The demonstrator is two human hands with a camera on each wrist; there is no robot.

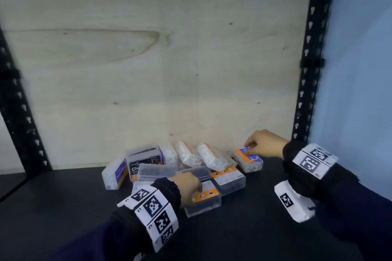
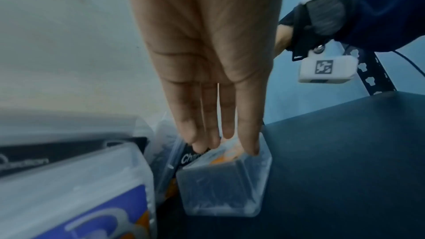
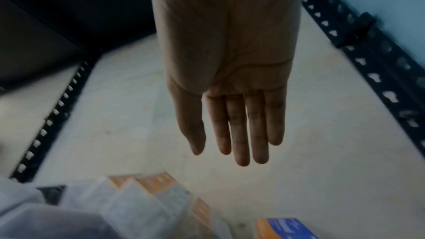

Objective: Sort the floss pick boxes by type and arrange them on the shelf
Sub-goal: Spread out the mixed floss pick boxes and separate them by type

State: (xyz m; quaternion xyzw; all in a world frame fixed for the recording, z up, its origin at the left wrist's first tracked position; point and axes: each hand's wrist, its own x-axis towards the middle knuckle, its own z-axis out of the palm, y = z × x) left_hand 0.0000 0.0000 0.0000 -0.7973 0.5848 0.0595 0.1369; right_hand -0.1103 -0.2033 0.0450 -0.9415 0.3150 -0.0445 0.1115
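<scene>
Several floss pick boxes lie in a jumble on the dark shelf (image 1: 63,207), against the plywood back. My left hand (image 1: 197,188) rests straight fingers (image 2: 249,134) on a clear box of dark picks with an orange label (image 1: 203,201) (image 2: 223,179) at the front; its thumb is hidden. My right hand (image 1: 251,148) (image 3: 234,152) hovers with straight fingers just over a box of white picks with a blue and orange label (image 1: 249,160) (image 3: 287,228) at the pile's right end. A second dark-pick box (image 1: 229,180) lies between them.
Boxes of white picks (image 1: 212,159) lean at the back, and one with a purple label (image 1: 115,174) stands on the left beside a black-labelled box (image 1: 144,163). Black perforated uprights (image 1: 309,48) (image 1: 19,101) frame the plywood back (image 1: 148,70). A blue wall (image 1: 360,70) is on the right.
</scene>
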